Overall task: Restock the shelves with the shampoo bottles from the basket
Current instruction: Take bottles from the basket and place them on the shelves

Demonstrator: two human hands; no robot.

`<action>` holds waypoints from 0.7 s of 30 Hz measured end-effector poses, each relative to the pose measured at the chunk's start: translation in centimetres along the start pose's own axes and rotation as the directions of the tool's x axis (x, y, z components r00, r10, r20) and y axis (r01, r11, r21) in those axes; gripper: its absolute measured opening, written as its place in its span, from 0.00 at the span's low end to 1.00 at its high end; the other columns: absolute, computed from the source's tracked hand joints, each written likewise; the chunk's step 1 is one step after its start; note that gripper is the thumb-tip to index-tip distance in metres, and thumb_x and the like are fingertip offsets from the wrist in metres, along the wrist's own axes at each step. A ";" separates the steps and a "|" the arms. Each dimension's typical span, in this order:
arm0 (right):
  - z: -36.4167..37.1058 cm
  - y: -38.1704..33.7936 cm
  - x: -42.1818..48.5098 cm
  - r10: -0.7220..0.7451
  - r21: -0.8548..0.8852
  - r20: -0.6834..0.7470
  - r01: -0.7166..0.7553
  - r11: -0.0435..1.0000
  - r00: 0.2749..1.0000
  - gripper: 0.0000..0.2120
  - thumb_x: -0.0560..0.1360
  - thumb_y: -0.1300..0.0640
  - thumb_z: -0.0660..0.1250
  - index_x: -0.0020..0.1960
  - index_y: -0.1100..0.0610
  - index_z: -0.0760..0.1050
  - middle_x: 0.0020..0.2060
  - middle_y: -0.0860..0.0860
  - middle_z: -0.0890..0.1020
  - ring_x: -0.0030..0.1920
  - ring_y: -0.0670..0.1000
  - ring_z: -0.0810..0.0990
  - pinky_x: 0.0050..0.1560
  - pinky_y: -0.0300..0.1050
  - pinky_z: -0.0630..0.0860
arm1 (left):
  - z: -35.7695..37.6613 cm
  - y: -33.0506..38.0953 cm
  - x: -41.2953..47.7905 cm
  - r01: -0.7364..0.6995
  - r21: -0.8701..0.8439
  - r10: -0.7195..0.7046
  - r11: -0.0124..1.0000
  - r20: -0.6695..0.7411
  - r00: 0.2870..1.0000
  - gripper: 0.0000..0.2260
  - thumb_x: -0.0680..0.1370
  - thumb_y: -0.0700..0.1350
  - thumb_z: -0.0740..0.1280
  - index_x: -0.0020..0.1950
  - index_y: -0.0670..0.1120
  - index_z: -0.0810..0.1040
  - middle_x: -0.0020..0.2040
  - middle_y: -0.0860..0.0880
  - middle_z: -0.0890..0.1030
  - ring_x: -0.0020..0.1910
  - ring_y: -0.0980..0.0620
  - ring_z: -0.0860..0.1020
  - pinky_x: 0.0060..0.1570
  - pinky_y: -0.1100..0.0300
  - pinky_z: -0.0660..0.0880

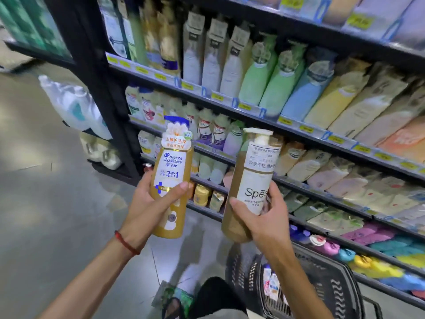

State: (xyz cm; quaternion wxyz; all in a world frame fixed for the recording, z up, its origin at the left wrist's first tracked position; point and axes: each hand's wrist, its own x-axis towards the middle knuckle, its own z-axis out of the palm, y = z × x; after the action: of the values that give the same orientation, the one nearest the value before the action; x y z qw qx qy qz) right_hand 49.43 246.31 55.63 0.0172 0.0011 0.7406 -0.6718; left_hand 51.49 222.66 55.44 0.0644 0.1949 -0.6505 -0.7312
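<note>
Left hand (149, 199) gripping Head & Shoulders bottle (171, 178), right hand (264, 217) gripping Spes bottle (249, 187); basket (322, 284) below

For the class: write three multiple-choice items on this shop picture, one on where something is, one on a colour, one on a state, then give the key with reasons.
1. Where is the black basket?
A. On the top shelf
B. Low at the right, beside the shelves
C. In the left hand

2. What colour is the band on the left wrist?
A. Red
B. Blue
C. White

3. What is the state of the right hand?
A. Empty and open
B. Resting on a shelf
C. Gripping the Spes bottle

Key: 1 B, it sits below the arms near the bottom shelves. 2 A, the band shows red. 3 C, fingers wrap the bottle.
</note>
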 end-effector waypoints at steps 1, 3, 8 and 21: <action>1.2 -0.7 1.1 -0.017 0.000 0.003 0.017 1.000 1.000 0.30 0.70 0.63 0.81 0.65 0.43 0.74 0.53 0.37 0.87 0.54 0.41 0.86 0.48 0.33 0.81 | -0.7 0.8 1.3 -0.021 -0.008 0.021 1.000 -0.010 1.000 0.29 0.61 0.58 0.81 0.58 0.50 0.79 0.48 0.53 0.88 0.41 0.58 0.85 0.36 0.67 0.79; 3.6 -2.0 3.7 -0.041 0.004 0.009 0.041 0.999 0.999 0.29 0.70 0.63 0.82 0.64 0.44 0.75 0.54 0.38 0.87 0.54 0.42 0.86 0.50 0.34 0.82 | -1.9 2.3 3.9 -0.053 -0.016 0.052 0.998 -0.017 0.998 0.29 0.60 0.60 0.80 0.57 0.51 0.79 0.49 0.52 0.87 0.42 0.57 0.86 0.37 0.66 0.79; 9.3 -4.5 10.9 -0.137 0.020 0.036 0.137 0.990 0.990 0.31 0.68 0.62 0.83 0.65 0.47 0.75 0.55 0.41 0.87 0.55 0.44 0.87 0.53 0.38 0.83 | -4.1 6.2 11.4 -0.135 -0.011 0.134 0.991 -0.038 0.990 0.28 0.61 0.61 0.80 0.57 0.53 0.79 0.49 0.52 0.87 0.42 0.55 0.85 0.34 0.63 0.79; 20.8 -12.4 28.1 -0.357 -0.041 0.089 0.362 0.931 0.930 0.35 0.60 0.41 0.83 0.64 0.41 0.75 0.58 0.41 0.85 0.57 0.43 0.85 0.54 0.37 0.82 | -8.4 17.8 29.0 -0.313 0.031 0.315 0.949 -0.057 0.948 0.28 0.64 0.62 0.79 0.59 0.54 0.78 0.52 0.51 0.87 0.46 0.51 0.86 0.35 0.61 0.79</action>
State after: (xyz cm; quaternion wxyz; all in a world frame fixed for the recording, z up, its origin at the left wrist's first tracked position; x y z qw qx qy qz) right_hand 21.53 223.84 65.18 -0.0762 -0.1620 0.7456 -0.6419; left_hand 25.24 202.20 66.34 0.1975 0.1118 -0.6789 -0.6983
